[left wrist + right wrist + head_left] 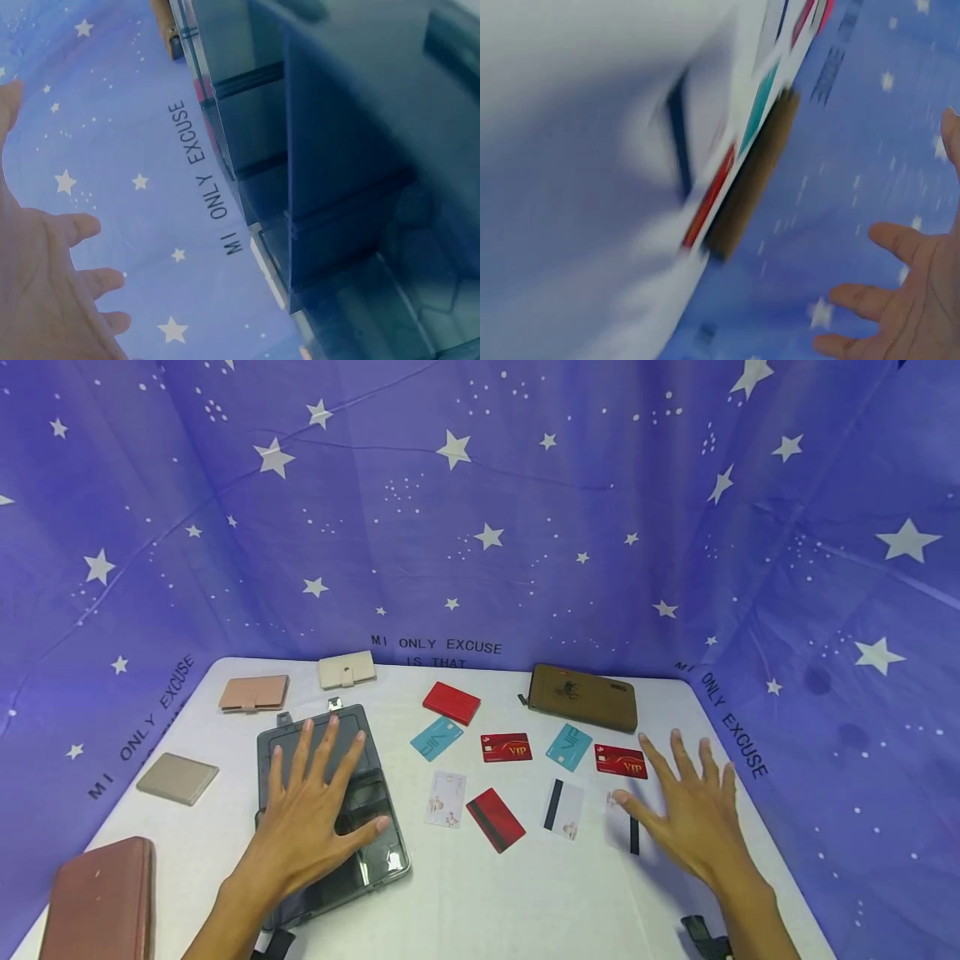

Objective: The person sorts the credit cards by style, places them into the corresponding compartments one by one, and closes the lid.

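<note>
My left hand [303, 818] is held with fingers spread over a dark see-through compartment box [390, 852]; in the head view it covers the box's middle. Dividers in the box [337, 135] fill much of the left wrist view, with the palm apart from them at left. My right hand [693, 822], fingers also spread, hovers at the right side of the table, holding nothing. Its thumb overlaps a white card with a black stripe [619, 831]. Just beyond its fingers lie a red VIP card [621, 762] and a brown zip wallet [583, 697].
Several other cards lie mid-table, including a blue one [437, 739] and a striped red one [496, 820], below a red card holder [452, 702]. Pink [254, 692], cream [347, 670] and beige [177, 778] wallets and a brown case [97, 902] are at left. Starry curtains [480, 510] enclose the table.
</note>
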`<state>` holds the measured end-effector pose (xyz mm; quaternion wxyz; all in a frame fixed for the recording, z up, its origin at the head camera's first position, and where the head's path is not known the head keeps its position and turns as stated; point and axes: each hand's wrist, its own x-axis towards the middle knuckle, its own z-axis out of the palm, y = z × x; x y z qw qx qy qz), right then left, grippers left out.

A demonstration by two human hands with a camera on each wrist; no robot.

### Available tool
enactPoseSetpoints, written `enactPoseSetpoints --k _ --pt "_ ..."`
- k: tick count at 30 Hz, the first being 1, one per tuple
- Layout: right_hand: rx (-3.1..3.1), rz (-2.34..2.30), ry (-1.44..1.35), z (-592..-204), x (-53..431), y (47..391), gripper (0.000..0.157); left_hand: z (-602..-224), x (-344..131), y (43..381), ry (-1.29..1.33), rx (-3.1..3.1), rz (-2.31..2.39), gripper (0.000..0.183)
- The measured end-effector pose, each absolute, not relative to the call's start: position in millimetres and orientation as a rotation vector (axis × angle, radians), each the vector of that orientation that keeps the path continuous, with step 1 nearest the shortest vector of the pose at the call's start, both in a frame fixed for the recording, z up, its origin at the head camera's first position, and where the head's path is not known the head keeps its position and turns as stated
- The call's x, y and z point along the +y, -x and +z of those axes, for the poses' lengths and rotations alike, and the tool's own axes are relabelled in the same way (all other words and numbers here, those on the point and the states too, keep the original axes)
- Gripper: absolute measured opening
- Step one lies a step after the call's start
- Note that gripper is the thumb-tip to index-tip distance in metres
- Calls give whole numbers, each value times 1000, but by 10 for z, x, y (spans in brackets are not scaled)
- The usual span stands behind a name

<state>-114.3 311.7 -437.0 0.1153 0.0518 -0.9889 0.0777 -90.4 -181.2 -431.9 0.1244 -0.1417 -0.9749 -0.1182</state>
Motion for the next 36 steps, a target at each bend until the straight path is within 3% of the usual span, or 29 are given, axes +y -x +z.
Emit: enactPoseSetpoints --k 9,19,25,36 --pt "-2886 565 -509 -4509 2232 1156 84 -4401 -1956 713 391 -2860 -562 107" --pt "-3030 742 -639 -4564 1408 1281 82 -4540 -2280 454 279 -2861 -874 108" --pt "-3019 591 -741 -4647 1095 1467 79 -4619 -2527 337 187 -2828 -869 105" --pt "-3091 463 -652 -4769 858 1579 75 -4780 -2762 284 189 -2774 -771 92"
